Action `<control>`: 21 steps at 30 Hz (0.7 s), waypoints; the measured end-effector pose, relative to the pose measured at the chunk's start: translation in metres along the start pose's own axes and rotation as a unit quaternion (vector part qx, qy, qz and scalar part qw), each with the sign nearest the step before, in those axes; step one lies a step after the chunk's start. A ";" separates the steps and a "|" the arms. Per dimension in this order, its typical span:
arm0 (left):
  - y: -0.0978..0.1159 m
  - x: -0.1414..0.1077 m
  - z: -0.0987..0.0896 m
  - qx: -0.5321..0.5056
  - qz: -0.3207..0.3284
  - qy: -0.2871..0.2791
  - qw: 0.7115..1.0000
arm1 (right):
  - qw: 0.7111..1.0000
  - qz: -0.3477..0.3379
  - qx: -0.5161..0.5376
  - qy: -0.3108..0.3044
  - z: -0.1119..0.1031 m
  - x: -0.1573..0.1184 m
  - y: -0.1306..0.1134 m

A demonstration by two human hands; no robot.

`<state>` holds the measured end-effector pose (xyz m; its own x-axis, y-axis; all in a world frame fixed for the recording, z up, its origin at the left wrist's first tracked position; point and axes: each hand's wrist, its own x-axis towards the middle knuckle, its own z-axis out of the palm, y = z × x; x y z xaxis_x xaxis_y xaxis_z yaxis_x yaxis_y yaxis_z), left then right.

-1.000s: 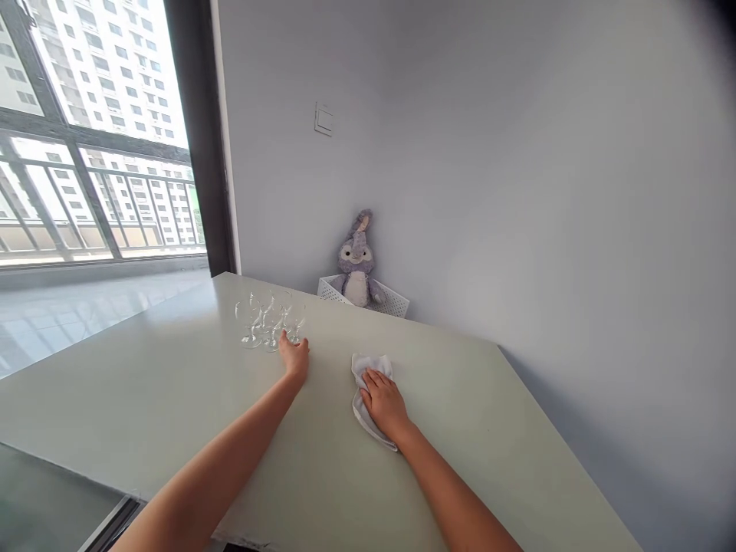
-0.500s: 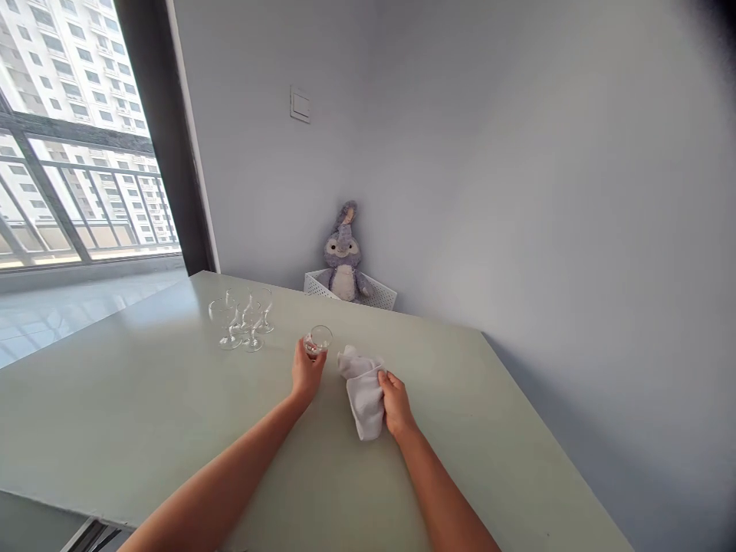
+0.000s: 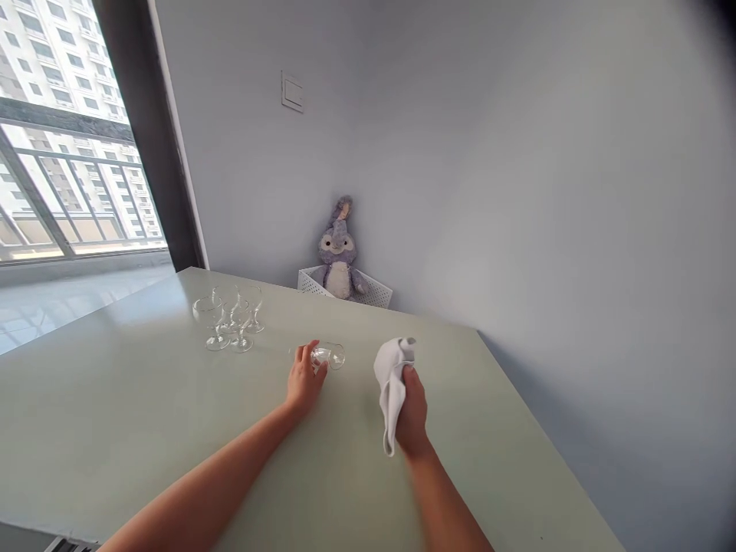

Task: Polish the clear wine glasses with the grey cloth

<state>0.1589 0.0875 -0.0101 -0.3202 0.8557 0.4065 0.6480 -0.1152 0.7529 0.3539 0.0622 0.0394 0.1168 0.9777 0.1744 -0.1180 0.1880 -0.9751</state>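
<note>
1. Left hand (image 3: 304,379) half-closed, fingers gripping a clear stemmed glass (image 3: 329,355) tipped on its side.
2. Right hand (image 3: 412,410) closed around a crumpled white cloth (image 3: 392,383).
3. Farther along the pale green tabletop (image 3: 103,399), a cluster of clear upright stemmed glasses (image 3: 228,322) stands apart, untouched.
4. Beyond, a grey plush rabbit (image 3: 337,261) sits in a white perforated basket (image 3: 313,282).

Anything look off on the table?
One thing: the stemmed glass at the left hand is tipped nearly onto its side, while the other glasses stand upright. It looks held rather than knocked over. No spill or breakage visible.
</note>
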 end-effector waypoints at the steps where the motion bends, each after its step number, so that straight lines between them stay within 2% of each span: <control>1: 0.002 -0.002 0.001 0.002 0.012 -0.008 1.000 | 0.999 -0.011 -0.024 -0.027 0.006 -0.006 -0.001; 4: 0.009 -0.008 0.001 0.003 0.042 -0.032 0.999 | 0.979 -0.080 -0.100 -0.159 0.024 -0.020 -0.001; 6: 0.012 -0.009 0.001 0.016 0.046 -0.044 0.998 | 0.962 -0.096 -0.123 -0.225 0.033 -0.025 0.003; 8: 0.012 -0.010 0.000 0.045 0.059 -0.044 0.996 | 0.957 -0.059 -0.120 -0.256 0.037 -0.027 0.009; 10: 0.012 -0.011 -0.001 0.075 0.100 -0.043 0.991 | 0.957 -0.011 -0.093 -0.275 0.038 -0.028 0.014; 13: 0.013 -0.014 -0.002 0.100 0.167 -0.041 0.980 | 0.958 0.041 -0.032 -0.283 0.038 -0.027 0.020; 17: 0.017 -0.017 -0.005 0.137 0.227 -0.061 0.962 | 0.969 0.103 0.027 -0.222 0.035 -0.021 0.031; 21: 0.022 -0.010 -0.013 0.112 0.285 -0.085 0.948 | 0.952 0.192 0.148 -0.185 0.024 -0.006 0.037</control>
<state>0.1673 0.0696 0.0094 0.2289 0.7579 0.6110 0.8196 -0.4887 0.2992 0.3251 0.0652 0.0056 -0.3402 0.9354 -0.0965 -0.3617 -0.2249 -0.9048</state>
